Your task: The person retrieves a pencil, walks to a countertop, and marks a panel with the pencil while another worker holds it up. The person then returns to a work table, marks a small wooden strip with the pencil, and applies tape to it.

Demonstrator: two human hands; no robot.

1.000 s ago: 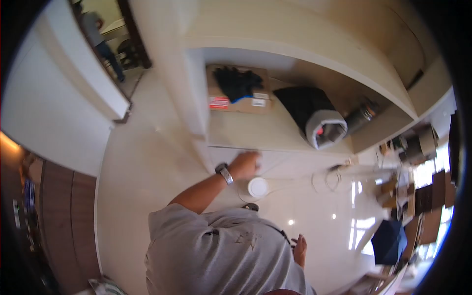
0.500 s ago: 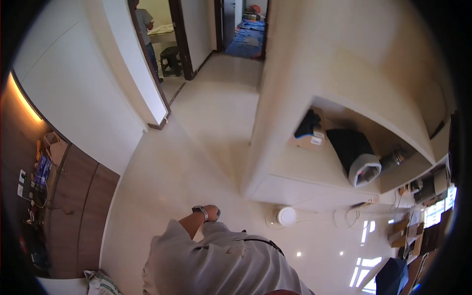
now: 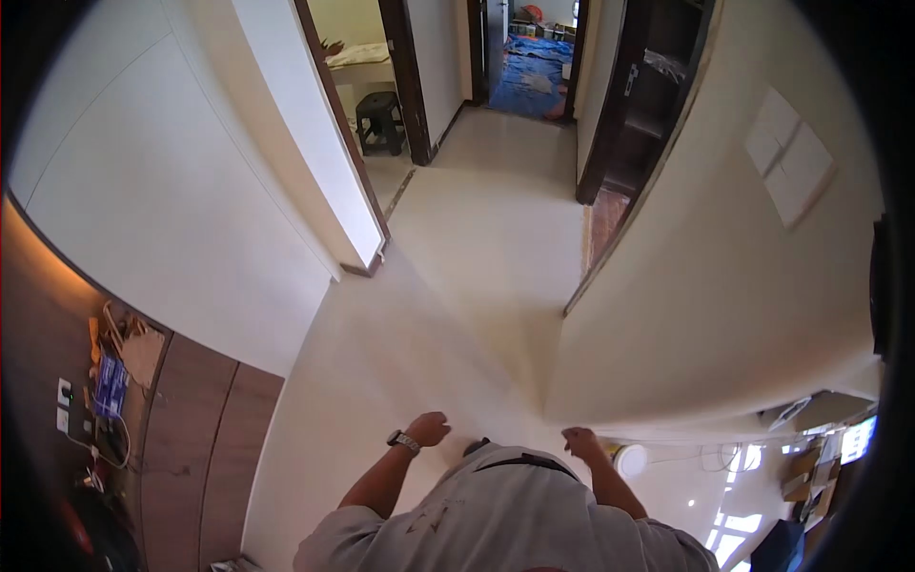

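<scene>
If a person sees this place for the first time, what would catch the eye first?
Probably the blue sheet, spread far off at the top, right of centre. Next, the black stool seen through the doorway at upper left. Low in the middle, the left hand, with a watch at its wrist, and the right hand also stand out.

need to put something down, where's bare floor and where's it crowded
Bare floor runs ahead of the left hand and right hand, between the white wall and cream wall, toward the blue sheet. Crowded: beyond the right hand, with the white tub and cardboard boxes; far left, around the blue pack.
</scene>
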